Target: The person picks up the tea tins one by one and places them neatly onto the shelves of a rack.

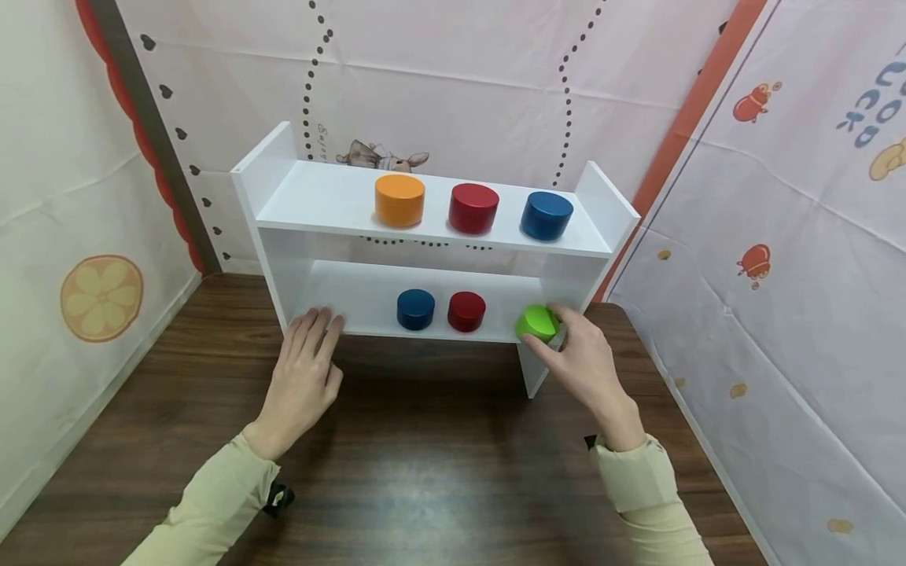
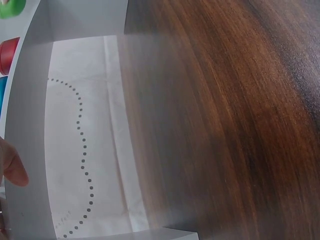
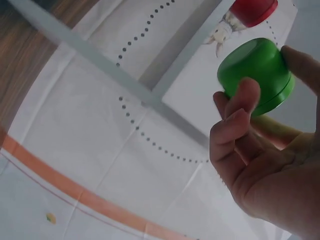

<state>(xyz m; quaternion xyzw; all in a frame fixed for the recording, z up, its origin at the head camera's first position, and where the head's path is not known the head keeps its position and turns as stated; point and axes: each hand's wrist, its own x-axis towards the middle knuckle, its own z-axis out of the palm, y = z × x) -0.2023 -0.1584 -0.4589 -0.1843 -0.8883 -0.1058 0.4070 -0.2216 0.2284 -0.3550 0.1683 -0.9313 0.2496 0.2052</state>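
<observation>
A white two-tier shelf (image 1: 333,189) stands on the wooden table. My right hand (image 1: 583,358) pinches a shiny green round tin (image 1: 536,322) between thumb and fingers, at the right end of the lower tier. In the right wrist view a seam runs round the green tin (image 3: 255,75) near one end. My left hand (image 1: 304,377) rests its extended fingers on the lower tier's left front edge; only a fingertip (image 2: 16,169) of it shows clearly in the left wrist view. Between the hands, on the lower tier, sit a blue tin (image 1: 415,310) and a red tin (image 1: 466,312).
Along the upper tier stand an orange tin (image 1: 399,200), a larger red tin (image 1: 474,208) and a larger blue tin (image 1: 547,215). Upright side panels (image 1: 607,206) bound the shelf. Printed cloth (image 1: 453,94) hangs behind and beside the dark wooden table (image 1: 425,472).
</observation>
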